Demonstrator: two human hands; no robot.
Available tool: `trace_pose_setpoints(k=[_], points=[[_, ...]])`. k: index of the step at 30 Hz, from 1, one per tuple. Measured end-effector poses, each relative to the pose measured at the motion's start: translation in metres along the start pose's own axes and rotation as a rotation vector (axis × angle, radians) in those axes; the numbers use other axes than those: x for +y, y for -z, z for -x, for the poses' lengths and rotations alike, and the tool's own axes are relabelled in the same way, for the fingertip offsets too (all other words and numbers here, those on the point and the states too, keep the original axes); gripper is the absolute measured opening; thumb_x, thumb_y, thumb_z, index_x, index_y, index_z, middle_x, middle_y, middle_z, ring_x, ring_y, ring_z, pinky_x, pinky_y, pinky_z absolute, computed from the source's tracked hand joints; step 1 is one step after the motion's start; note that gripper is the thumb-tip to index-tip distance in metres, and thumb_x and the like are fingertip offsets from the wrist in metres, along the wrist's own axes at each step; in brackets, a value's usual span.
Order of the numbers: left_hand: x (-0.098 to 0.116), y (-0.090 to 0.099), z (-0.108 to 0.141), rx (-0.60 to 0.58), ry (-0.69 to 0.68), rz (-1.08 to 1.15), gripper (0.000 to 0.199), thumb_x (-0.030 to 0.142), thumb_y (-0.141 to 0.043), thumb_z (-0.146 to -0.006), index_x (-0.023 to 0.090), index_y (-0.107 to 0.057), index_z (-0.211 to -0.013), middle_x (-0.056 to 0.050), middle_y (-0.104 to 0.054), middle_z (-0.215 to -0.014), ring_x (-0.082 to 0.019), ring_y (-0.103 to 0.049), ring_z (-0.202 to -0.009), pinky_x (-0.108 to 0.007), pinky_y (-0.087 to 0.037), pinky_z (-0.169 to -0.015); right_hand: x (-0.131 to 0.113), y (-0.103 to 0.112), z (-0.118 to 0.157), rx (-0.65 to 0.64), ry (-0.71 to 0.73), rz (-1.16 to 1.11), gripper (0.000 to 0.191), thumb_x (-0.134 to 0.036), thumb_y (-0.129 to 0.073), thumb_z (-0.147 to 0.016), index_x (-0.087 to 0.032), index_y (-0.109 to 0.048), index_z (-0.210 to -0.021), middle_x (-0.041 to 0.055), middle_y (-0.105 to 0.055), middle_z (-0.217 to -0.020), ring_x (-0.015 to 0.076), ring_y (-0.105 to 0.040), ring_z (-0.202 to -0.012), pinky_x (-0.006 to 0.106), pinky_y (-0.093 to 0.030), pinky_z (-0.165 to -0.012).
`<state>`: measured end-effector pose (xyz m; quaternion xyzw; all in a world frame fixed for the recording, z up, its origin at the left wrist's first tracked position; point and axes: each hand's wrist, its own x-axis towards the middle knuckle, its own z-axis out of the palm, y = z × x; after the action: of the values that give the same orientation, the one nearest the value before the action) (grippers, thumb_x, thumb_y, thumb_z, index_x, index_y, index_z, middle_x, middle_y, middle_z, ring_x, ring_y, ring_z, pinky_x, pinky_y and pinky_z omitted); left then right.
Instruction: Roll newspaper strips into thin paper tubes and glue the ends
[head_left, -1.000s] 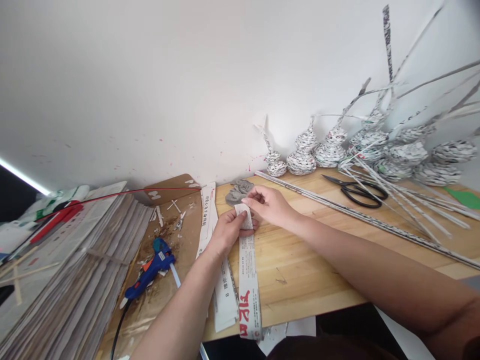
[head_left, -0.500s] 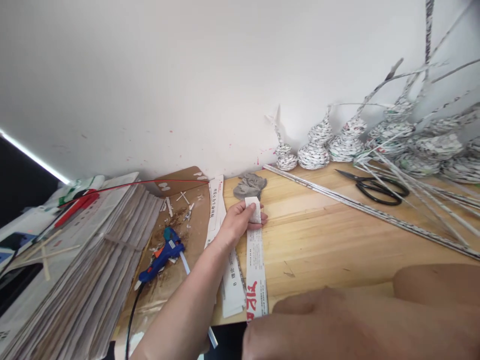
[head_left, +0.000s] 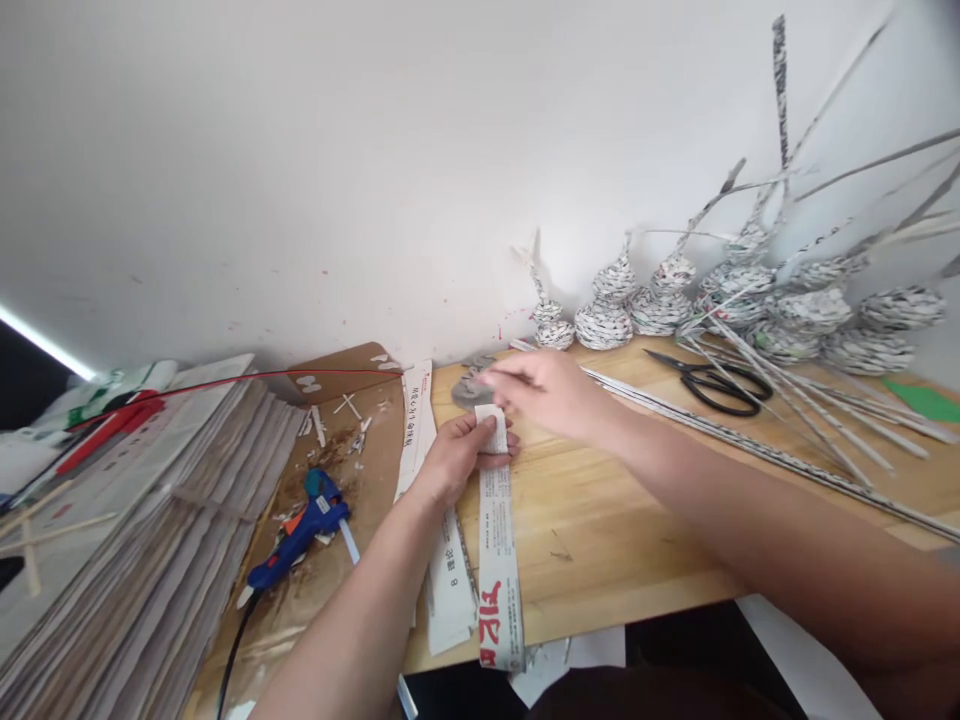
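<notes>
My left hand (head_left: 456,456) pinches the top end of a long newspaper strip (head_left: 496,530), thumb on its face and fingertips behind. The strip hangs down over the wooden table toward its front edge, red print near the bottom. My right hand (head_left: 551,392) is closed in a pinch just above and beside the strip's top end. Whether its fingertips hold anything is too small to make out. Behind them lies a crumpled grey cloth (head_left: 469,390), partly covered by the right hand. More cut newspaper strips (head_left: 450,600) lie left of the held strip, partly under my left forearm.
A blue glue gun (head_left: 300,530) rests on stained cardboard (head_left: 375,430) at the left, beside a tall newspaper stack (head_left: 202,490). Woven paper gourds (head_left: 604,310) line the wall. Black scissors (head_left: 712,385) and long rolled paper sticks (head_left: 675,420) lie at the right.
My right hand has moved from the lower right foreground up to the strip's top end. My left hand keeps its hold on the strip. The view has shifted slightly.
</notes>
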<state>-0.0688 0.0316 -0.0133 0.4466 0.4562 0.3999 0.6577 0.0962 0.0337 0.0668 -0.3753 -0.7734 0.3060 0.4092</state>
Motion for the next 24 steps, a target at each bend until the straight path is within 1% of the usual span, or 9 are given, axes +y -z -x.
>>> trace_pose_setpoints(k=[1,3,5,7,8,10,13,20,24], points=[[-0.001,0.0,0.0,-0.01,-0.013,-0.023,0.031,0.034,-0.064,-0.078,0.009,-0.064,-0.095,-0.012,-0.07,-0.08,-0.019,-0.066,-0.074,-0.027,-0.054,-0.063,0.025,0.002,-0.002,0.018,-0.124,0.018,0.032,-0.04,-0.051,-0.086,-0.015,-0.072,-0.087,0.0039,-0.066,-0.072,0.014,-0.057,-0.065,0.025,-0.04,-0.06],[-0.002,0.001,0.0,-0.026,-0.028,-0.076,0.033,0.037,-0.061,-0.08,0.008,-0.064,-0.096,-0.012,-0.07,-0.081,-0.018,-0.066,-0.074,-0.027,-0.054,-0.064,0.066,0.002,0.0,-0.047,-0.313,-0.012,0.035,-0.044,-0.056,-0.082,-0.014,-0.072,-0.089,0.0042,-0.065,-0.069,0.0137,-0.056,-0.06,0.024,-0.039,-0.055],[-0.003,0.001,0.0,-0.026,-0.028,-0.108,0.035,0.039,-0.061,-0.079,0.008,-0.064,-0.096,-0.012,-0.069,-0.081,-0.019,-0.066,-0.074,-0.028,-0.054,-0.065,0.086,0.0,0.004,-0.17,-0.404,-0.137,0.039,-0.049,-0.056,-0.08,-0.014,-0.071,-0.091,0.0043,-0.065,-0.069,0.0125,-0.054,-0.057,0.023,-0.038,-0.049],[-0.002,0.001,0.0,-0.031,-0.028,-0.126,0.037,0.041,-0.061,-0.079,0.009,-0.064,-0.098,-0.012,-0.069,-0.081,-0.019,-0.066,-0.075,-0.029,-0.054,-0.065,0.088,-0.004,0.007,-0.241,-0.405,-0.243,0.04,-0.049,-0.059,-0.078,-0.014,-0.071,-0.092,0.0042,-0.066,-0.071,0.0116,-0.054,-0.057,0.021,-0.037,-0.047],[-0.001,0.001,0.001,-0.04,-0.028,-0.135,0.039,0.042,-0.061,-0.079,0.009,-0.065,-0.099,-0.012,-0.069,-0.082,-0.019,-0.066,-0.075,-0.029,-0.054,-0.065,0.086,-0.007,0.008,-0.245,-0.39,-0.277,0.039,-0.049,-0.062,-0.076,-0.014,-0.071,-0.091,0.004,-0.066,-0.072,0.0113,-0.054,-0.058,0.02,-0.037,-0.047],[0.002,-0.001,0.002,-0.065,-0.02,-0.155,0.041,0.044,-0.061,-0.078,0.01,-0.065,-0.101,-0.012,-0.069,-0.083,-0.019,-0.066,-0.076,-0.029,-0.054,-0.066,0.081,-0.012,0.009,-0.221,-0.352,-0.312,0.037,-0.046,-0.067,-0.072,-0.014,-0.072,-0.089,0.0037,-0.067,-0.072,0.0111,-0.054,-0.06,0.02,-0.038,-0.05],[0.006,-0.005,0.005,-0.079,-0.006,-0.194,0.042,0.046,-0.061,-0.077,0.011,-0.066,-0.099,-0.011,-0.069,-0.083,-0.019,-0.066,-0.076,-0.029,-0.053,-0.067,0.08,-0.019,0.009,-0.19,-0.326,-0.322,0.033,-0.043,-0.067,-0.072,-0.013,-0.074,-0.086,0.0034,-0.067,-0.069,0.0109,-0.054,-0.06,0.021,-0.04,-0.054],[0.007,-0.006,0.007,-0.099,-0.005,-0.21,0.041,0.046,-0.058,-0.079,0.011,-0.066,-0.099,-0.012,-0.069,-0.085,-0.018,-0.065,-0.078,-0.028,-0.053,-0.067,0.082,-0.023,0.011,-0.167,-0.374,-0.412,0.028,-0.038,-0.065,-0.074,-0.011,-0.071,-0.078,0.0006,-0.061,-0.058,0.0072,-0.045,-0.048,0.02,-0.031,-0.044],[0.005,-0.006,0.007,-0.1,0.002,-0.181,0.041,0.045,-0.057,-0.08,0.011,-0.066,-0.101,-0.012,-0.069,-0.084,-0.019,-0.065,-0.077,-0.028,-0.053,-0.065,0.081,-0.022,0.011,-0.191,-0.395,-0.47,0.027,-0.039,-0.064,-0.074,-0.012,-0.068,-0.073,-0.0005,-0.058,-0.057,0.0075,-0.046,-0.049,0.019,-0.031,-0.042]])
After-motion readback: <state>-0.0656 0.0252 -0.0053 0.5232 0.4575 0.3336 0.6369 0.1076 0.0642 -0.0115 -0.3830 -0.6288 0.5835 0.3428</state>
